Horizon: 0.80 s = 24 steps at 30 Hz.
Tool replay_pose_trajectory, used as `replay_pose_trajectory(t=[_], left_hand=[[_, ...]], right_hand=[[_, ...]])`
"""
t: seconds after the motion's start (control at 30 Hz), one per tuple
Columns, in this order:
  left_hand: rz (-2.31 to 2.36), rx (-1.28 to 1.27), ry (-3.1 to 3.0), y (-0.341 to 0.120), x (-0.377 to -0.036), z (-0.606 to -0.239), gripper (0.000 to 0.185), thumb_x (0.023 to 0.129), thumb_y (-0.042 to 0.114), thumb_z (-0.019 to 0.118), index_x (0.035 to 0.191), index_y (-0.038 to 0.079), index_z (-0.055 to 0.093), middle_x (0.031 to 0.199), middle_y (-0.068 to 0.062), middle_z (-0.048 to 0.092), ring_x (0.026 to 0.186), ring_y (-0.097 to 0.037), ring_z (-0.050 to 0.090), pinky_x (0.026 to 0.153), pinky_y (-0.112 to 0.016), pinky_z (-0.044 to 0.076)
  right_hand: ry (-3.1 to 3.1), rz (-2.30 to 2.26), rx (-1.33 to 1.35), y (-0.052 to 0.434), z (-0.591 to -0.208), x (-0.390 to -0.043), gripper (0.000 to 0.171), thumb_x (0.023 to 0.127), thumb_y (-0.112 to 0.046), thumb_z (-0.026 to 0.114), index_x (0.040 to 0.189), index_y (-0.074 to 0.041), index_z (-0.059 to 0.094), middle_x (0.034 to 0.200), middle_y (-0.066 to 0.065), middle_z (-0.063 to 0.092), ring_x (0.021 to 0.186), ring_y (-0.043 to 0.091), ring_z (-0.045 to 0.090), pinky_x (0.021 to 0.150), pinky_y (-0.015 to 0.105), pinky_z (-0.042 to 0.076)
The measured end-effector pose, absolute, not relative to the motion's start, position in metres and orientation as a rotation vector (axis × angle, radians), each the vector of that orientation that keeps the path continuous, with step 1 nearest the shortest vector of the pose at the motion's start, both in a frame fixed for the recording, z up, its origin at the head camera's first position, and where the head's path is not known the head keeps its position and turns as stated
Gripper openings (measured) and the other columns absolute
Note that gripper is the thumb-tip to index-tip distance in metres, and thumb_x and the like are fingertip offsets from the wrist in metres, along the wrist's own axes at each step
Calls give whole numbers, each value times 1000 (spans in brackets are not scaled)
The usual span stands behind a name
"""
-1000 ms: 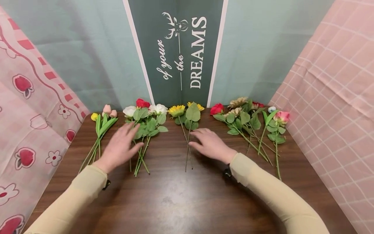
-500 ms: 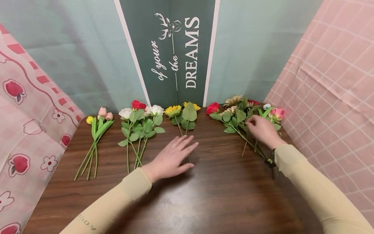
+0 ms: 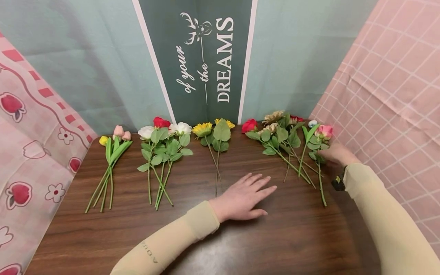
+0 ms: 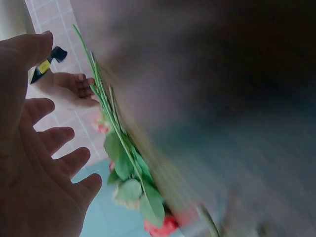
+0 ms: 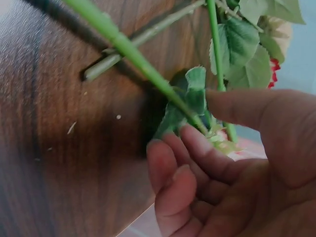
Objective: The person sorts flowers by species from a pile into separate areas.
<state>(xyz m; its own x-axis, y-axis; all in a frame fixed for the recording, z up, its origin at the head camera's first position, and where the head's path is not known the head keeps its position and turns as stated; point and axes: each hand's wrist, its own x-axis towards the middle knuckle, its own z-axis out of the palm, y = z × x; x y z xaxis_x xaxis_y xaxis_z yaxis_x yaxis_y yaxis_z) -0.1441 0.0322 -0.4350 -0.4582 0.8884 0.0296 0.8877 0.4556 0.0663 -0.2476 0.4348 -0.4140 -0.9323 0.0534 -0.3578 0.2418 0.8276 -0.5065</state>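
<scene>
My left hand (image 3: 242, 196) is spread palm-down over the table (image 3: 192, 244), right of the crossed sunflower stems (image 3: 217, 168), holding nothing. In the left wrist view its fingers (image 4: 69, 160) are slightly bent and apart. At the far right, my right hand (image 3: 338, 154) is beside a pink rose (image 3: 324, 132) lying on the table. In the right wrist view, its thumb tip meets a green leaf and its loosely curled fingers (image 5: 168, 153) come up beside the rose's stem (image 5: 136, 58); thumb and fingers stay apart. A blue-white tulip (image 3: 311, 131) lies next to the rose.
Along the back lie tulips (image 3: 115, 147), white and red roses (image 3: 165, 143), sunflowers (image 3: 203, 130), and a cluster of red and beige flowers (image 3: 275, 133). A green cloth (image 3: 292, 57) hangs behind; a pink checked cloth (image 3: 388, 76) borders the right side.
My left hand has moved right from over the white roses, past the sunflowers. My right hand has moved right from the sunflowers, over the red and beige flowers, to the pink rose.
</scene>
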Motion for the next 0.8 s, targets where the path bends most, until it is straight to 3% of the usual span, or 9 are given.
replay_pose_trajectory(t=[0.07, 0.17, 0.43, 0.8], left_hand=[[110, 1633, 2650, 42, -142, -437, 78, 102, 63, 45, 165, 25, 21, 170, -7, 19, 156, -25, 15, 126, -45, 11], [112, 1645, 2622, 53, -138, -439, 77, 102, 64, 44, 165, 26, 21, 170, -5, 19, 155, -25, 16, 126, -44, 12], [127, 1652, 2601, 59, -133, -442, 76, 102, 63, 46, 164, 27, 24, 170, -4, 20, 155, -25, 18, 125, -44, 14], [172, 1638, 2576, 57, -133, -445, 75, 102, 62, 46, 164, 27, 24, 170, -4, 20, 154, -25, 19, 125, -43, 13]], right_hand=[[2609, -850, 273, 436, -416, -247, 63, 97, -31, 65, 125, 22, 46, 88, 25, 64, 69, 26, 70, 63, 38, 59], [2559, -871, 309, 436, -419, -246, 42, 96, -30, 66, 94, 11, 61, 72, 10, 68, 64, 19, 69, 58, 33, 57], [2439, -1092, 374, 433, -426, -243, 25, 97, -19, 67, 91, 5, 62, 69, 2, 67, 65, 13, 68, 62, 29, 59], [2325, -1304, 334, 430, -426, -233, 22, 101, -12, 62, 85, 3, 65, 68, 4, 67, 59, 6, 64, 60, 25, 59]])
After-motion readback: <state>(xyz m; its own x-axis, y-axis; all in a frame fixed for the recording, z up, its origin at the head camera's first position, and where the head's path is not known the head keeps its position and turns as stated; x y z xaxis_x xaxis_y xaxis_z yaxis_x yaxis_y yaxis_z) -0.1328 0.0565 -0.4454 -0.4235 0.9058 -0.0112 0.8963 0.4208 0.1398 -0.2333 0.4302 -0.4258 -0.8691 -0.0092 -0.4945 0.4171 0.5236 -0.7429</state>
